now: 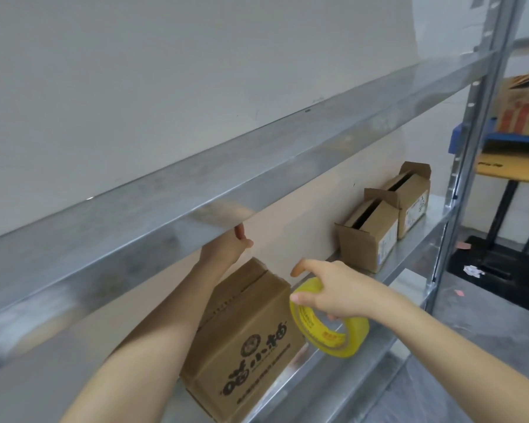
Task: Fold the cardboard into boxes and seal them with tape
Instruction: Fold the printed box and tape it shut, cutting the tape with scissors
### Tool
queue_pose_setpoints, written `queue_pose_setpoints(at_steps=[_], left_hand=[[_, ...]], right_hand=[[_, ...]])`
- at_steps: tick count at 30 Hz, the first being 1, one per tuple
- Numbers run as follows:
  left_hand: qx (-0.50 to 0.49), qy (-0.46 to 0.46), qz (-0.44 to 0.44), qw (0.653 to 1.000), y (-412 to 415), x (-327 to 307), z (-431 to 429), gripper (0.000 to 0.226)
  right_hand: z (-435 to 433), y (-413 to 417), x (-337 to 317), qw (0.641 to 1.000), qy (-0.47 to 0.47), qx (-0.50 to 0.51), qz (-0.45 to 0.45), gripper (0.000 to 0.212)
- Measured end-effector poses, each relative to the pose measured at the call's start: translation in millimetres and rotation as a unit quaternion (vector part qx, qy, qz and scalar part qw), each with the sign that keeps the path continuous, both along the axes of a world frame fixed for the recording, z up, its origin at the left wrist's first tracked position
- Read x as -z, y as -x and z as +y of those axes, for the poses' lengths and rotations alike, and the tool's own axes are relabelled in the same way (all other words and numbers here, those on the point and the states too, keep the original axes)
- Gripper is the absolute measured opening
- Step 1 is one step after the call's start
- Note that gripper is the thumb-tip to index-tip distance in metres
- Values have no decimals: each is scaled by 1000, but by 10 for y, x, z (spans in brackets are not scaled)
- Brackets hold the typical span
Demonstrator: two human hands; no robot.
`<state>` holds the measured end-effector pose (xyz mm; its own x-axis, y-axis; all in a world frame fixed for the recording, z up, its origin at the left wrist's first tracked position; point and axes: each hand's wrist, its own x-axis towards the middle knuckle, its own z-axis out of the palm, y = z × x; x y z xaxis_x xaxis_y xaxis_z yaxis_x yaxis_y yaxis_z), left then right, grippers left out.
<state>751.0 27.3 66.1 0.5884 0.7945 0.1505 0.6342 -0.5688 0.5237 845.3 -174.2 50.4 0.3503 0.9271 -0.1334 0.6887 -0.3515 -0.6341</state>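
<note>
Metal rack fills the view. The upper shelf [196, 190] cuts diagonally across and the lower shelf [409, 248] carries the work.

The near box [248, 331], brown with black print, sits on the lower shelf at centre-left. Its top flaps are folded down and meet at a seam. Can't tell if any tape is on it yet.

Two far boxes [370, 236] stand side by side further right along the same shelf, against the wall, top flaps partly up and unsealed.

The yellow tape roll [345, 340] is just right of the near box, at its top corner.

The right hand [333, 288] is clamped on the roll, fingers through the core, index finger pointing toward the box. The left hand [226, 248] is over the far end of the box top. Its fingers are cut off by the upper shelf edge, so its grip can't be told. The hands are apart.

Likely step: starting tape along the seam.

Risks:
- Little headroom under the upper shelf, so the roll or knuckles may hit it and the strip may go on crooked.
- Flaps may spring up if the left hand eases off.
- The box may slide on the slick metal when tape is pulled, toward the near edge.
</note>
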Motion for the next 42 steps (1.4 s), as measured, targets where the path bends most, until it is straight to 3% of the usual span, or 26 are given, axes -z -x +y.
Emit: queue_pose_setpoints(at_steps=[15,25,34,38,42], left_hand=[[-7,7,-18,1000,-46,162,113,34],[13,-36,21,999,-9,249,150,25],[8,5,69,998,7,278,224,22],[4,-22,97,995,50,252,201,17],[50,-64,15,997,105,247,139,16]], right_hand=[[100,-136,96,999,28,-24,31,37],[116,-107,136,998,32,-25,41,37],[111,-94,187,999,36,-22,32,36],[96,-90,185,998,44,-18,32,36],[64,-80,178,998,44,-15,44,36]])
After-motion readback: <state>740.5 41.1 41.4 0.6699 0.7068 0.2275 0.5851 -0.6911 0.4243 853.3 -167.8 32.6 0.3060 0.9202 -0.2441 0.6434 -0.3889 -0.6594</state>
